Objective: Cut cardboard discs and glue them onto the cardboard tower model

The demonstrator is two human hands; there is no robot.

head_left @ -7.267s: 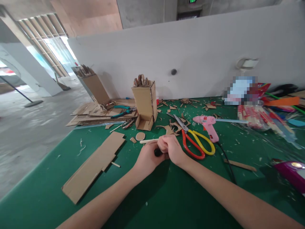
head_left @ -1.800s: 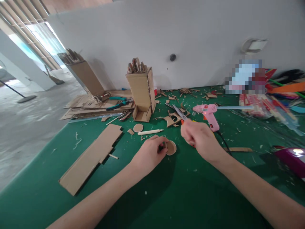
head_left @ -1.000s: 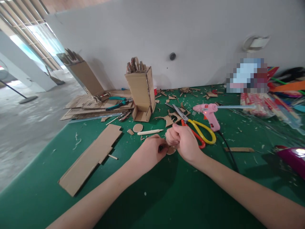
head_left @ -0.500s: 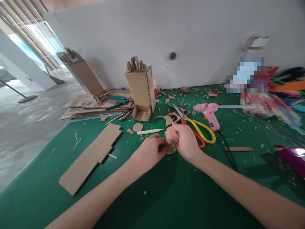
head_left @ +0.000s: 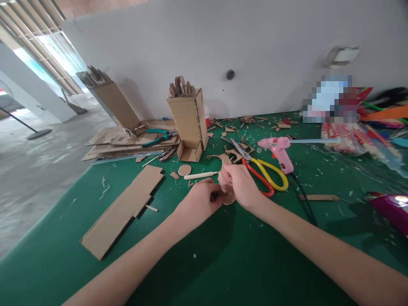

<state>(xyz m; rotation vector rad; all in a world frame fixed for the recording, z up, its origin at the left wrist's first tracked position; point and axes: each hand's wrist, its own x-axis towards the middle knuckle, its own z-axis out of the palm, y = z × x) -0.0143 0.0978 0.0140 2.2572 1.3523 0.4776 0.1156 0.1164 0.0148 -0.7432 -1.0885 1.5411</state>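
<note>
My left hand (head_left: 202, 197) is closed, its fingertips pinching the edge of a small round cardboard disc (head_left: 228, 199). Right against it, my right hand (head_left: 237, 185) is curled over the disc with the thumb on top; what its fingers grip is hidden. Just beyond the hands lie a cream pen-like stick (head_left: 200, 175) and another cardboard disc (head_left: 184, 170). Scissors (head_left: 267, 173) with red and yellow handles rest open to the right of my right hand.
A cardboard box (head_left: 186, 123) holding cardboard strips stands behind. A long cardboard piece (head_left: 124, 212) lies left, near teal-handled pliers (head_left: 159, 137). A pink glue gun (head_left: 280, 153) with its cord sits right, a purple object (head_left: 390, 212) at the right edge. Cardboard scraps (head_left: 251, 121) litter the back.
My right hand has shifted slightly left and turned a little over the disc. My left hand stays in nearly the same place.
</note>
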